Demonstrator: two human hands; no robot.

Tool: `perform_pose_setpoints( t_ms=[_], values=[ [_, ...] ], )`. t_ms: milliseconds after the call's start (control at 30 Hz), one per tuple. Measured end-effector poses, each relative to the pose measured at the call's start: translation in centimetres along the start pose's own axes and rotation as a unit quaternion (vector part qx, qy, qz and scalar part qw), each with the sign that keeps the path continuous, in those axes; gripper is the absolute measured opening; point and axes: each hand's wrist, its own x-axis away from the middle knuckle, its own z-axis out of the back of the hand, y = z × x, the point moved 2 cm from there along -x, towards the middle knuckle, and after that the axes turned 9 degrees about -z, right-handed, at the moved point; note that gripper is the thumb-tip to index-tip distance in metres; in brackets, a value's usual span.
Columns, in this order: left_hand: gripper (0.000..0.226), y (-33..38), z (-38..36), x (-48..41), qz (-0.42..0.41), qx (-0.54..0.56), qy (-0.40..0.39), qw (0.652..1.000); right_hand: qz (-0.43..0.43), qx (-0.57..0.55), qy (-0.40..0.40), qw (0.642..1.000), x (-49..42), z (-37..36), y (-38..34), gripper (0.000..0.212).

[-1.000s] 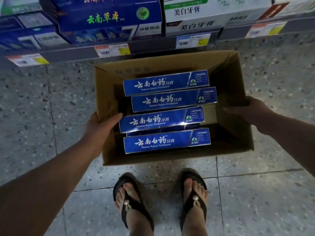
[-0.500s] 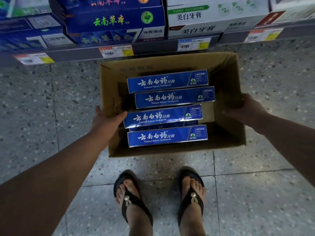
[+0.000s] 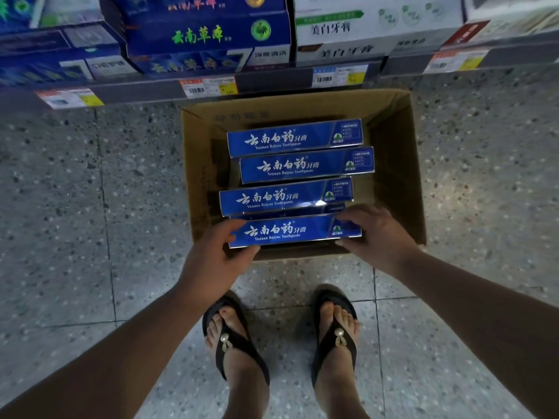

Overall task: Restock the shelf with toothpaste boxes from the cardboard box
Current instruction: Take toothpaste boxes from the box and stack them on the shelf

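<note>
An open cardboard box [image 3: 396,164] stands on the floor below the shelf. Several blue toothpaste boxes lie flat inside it, stacked side by side. The nearest toothpaste box [image 3: 287,232] has my left hand [image 3: 211,258] gripping its left end and my right hand [image 3: 375,234] gripping its right end. Behind it lie a second toothpaste box [image 3: 284,199], a third [image 3: 305,166] and a farthest one [image 3: 293,139]. Another box shows only as a thin edge under the second one.
The shelf [image 3: 272,83] runs across the top with price tags on its lip and blue and white toothpaste cartons [image 3: 208,34] stacked on it. My feet in black sandals [image 3: 236,343] stand on the speckled tile floor right in front of the cardboard box.
Both hands left the sides of the cardboard box and moved inward onto the two ends of the nearest toothpaste box. The cardboard box now rests on the floor.
</note>
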Motion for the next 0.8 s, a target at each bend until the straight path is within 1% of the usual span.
perform_pose_setpoints(
  t_ms=[100,233,367,433,533,633,700,800],
  values=[
    [0.054,-0.9,-0.4,-1.5,-0.006,-0.012,-0.002,1.000,0.019,0.054,-0.003,0.998,-1.8,-1.1,0.4,0.054],
    [0.060,-1.6,-0.7,-3.3,-0.026,-0.065,0.002,0.998,0.052,0.155,-0.021,0.986,-2.8,-1.9,1.0,0.066],
    [0.063,-1.6,-0.6,-4.4,-0.028,-0.085,0.008,0.996,0.057,0.197,-0.009,0.979,-3.3,-2.7,0.7,0.071],
    [0.065,-1.2,-0.5,-4.7,-0.039,-0.086,0.011,0.995,0.042,0.176,-0.005,0.984,-3.3,-3.0,0.5,0.071],
    [0.068,-0.9,-0.2,-5.1,-0.042,-0.077,0.015,0.996,0.033,0.108,-0.020,0.993,-3.1,-2.9,0.7,0.066],
    [0.055,-0.5,0.3,-5.5,-0.046,-0.059,0.035,0.997,0.039,0.076,-0.016,0.996,-2.3,-1.3,1.7,0.065],
    [0.047,-0.2,0.6,-5.8,-0.043,-0.038,0.055,0.997,0.037,0.061,0.000,0.997,-1.2,0.6,2.6,0.065],
    [0.043,-0.3,0.7,-6.2,-0.034,-0.038,0.080,0.995,0.048,0.045,0.060,0.996,0.8,4.1,4.5,0.057]
  ],
)
